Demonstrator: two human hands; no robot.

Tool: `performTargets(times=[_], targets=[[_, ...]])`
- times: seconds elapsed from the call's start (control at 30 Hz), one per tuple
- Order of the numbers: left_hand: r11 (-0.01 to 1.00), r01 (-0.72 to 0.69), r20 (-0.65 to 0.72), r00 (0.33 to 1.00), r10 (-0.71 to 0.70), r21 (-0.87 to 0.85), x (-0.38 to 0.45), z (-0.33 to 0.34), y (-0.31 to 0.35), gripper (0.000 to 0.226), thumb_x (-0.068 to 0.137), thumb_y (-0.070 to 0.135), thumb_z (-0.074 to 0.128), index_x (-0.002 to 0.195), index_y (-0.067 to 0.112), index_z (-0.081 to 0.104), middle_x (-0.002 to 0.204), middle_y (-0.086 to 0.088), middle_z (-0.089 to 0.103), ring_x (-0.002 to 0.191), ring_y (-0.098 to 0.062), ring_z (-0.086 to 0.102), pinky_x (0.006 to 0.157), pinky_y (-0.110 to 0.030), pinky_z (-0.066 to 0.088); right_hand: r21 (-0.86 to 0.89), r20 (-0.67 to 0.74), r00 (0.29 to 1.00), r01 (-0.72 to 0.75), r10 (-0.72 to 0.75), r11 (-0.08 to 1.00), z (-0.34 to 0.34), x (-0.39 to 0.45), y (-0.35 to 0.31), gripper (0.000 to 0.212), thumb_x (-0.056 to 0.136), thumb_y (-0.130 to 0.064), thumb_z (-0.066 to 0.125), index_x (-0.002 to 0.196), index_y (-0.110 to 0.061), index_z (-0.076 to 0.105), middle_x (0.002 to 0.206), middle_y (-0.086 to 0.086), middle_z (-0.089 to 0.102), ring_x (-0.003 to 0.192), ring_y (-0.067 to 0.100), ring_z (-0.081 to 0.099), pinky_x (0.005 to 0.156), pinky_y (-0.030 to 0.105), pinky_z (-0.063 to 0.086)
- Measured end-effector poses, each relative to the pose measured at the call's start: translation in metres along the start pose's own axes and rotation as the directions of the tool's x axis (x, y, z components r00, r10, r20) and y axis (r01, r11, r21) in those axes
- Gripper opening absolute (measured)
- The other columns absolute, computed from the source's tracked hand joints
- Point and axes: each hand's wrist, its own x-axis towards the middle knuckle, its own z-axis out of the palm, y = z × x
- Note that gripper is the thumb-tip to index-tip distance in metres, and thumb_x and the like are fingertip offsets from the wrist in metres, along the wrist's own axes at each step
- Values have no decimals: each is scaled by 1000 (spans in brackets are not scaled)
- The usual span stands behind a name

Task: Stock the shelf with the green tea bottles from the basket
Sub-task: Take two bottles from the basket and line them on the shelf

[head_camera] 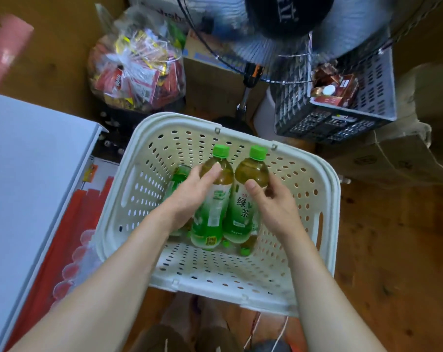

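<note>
A cream perforated basket (240, 280) stands on the wooden floor below me. Over it I hold two green tea bottles side by side, caps pointing away from me. My left hand (192, 196) grips the left bottle (212, 212) from its left side. My right hand (273, 204) grips the right bottle (243, 209), thumb on its front label. More green tea bottles lie on the basket floor: one (178, 179) behind my left hand, others partly hidden under the two held bottles (245, 247).
A white shelf top (29, 179) runs along the left, red packaging beneath it. Behind the basket stand a clear bag of snack packets (136, 72), a floor fan (286, 26), cardboard boxes and a grey crate (342, 115) with goods.
</note>
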Motion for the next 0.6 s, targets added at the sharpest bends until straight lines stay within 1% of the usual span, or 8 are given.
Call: performTargets(times=[0.07, 0.13, 0.2, 0.3, 0.4, 0.47, 0.53, 0.6], targets=[[1000, -9, -1, 1000, 9, -29, -14, -5, 12, 52, 105, 65, 49, 146, 33, 58, 132, 0, 76, 126, -25, 69, 109, -54, 50, -11, -6, 999, 36, -37, 999, -3, -11, -16, 37, 97, -68, 65, 130, -51, 66, 119, -21, 74, 115, 2, 65, 101, 42, 52], [999, -44, -2, 999, 44, 29, -31, -11, 24, 40, 110, 55, 49, 141, 34, 63, 127, 6, 78, 121, -16, 70, 99, -43, 53, -9, -9, 996, 85, -85, 996, -6, -22, -34, 41, 97, -69, 63, 133, -48, 66, 119, -21, 75, 115, 3, 67, 96, 37, 54], [991, -113, -38, 993, 116, 65, -49, -16, 38, 46, 103, 60, 59, 137, 31, 66, 123, 9, 79, 116, -12, 73, 99, -40, 56, 13, -5, 991, 132, -132, 991, -10, -32, -54, 42, 96, -69, 60, 131, -46, 67, 111, -23, 77, 107, -4, 70, 89, 29, 53], [970, -244, -150, 958, 244, 21, -70, -22, 59, 69, 82, 68, 78, 133, 24, 67, 121, 0, 80, 115, -20, 76, 103, -45, 59, 54, 1, 979, 203, -203, 978, -12, -46, -86, 48, 96, -65, 59, 132, -35, 68, 108, -30, 76, 100, -10, 71, 82, 18, 51], [941, -340, -209, 920, 333, 4, -95, -23, 85, 57, 84, 47, 84, 131, 21, 65, 119, -9, 78, 109, -23, 77, 95, -39, 62, 73, -21, 956, 293, -292, 953, -15, -57, -112, 55, 98, -73, 60, 137, -35, 66, 118, -23, 77, 110, -1, 72, 99, 33, 57], [924, -381, -244, 893, 379, 40, -115, -24, 100, 55, 84, 49, 90, 128, 28, 64, 121, -11, 77, 111, -25, 77, 98, -45, 63, 84, -14, 933, 359, -360, 929, -15, -63, -128, 62, 95, -77, 60, 140, -35, 65, 122, -19, 77, 115, 4, 72, 107, 43, 57], [907, -415, -309, 856, 415, 70, -132, -26, 108, 58, 79, 60, 90, 127, 36, 67, 121, -5, 78, 112, -19, 77, 102, -47, 61, 94, 4, 905, 423, -425, 901, -14, -72, -145, 64, 95, -76, 61, 143, -33, 64, 122, -18, 78, 114, 8, 74, 107, 47, 58], [888, -450, -365, 815, 451, 91, -151, -29, 119, 47, 82, 55, 89, 123, 42, 70, 119, 3, 79, 112, -5, 75, 105, -39, 59, 92, 0, 874, 484, -486, 870, -14, -79, -163, 67, 94, -76, 62, 145, -33, 62, 120, -16, 78, 110, 8, 74, 105, 45, 58]])
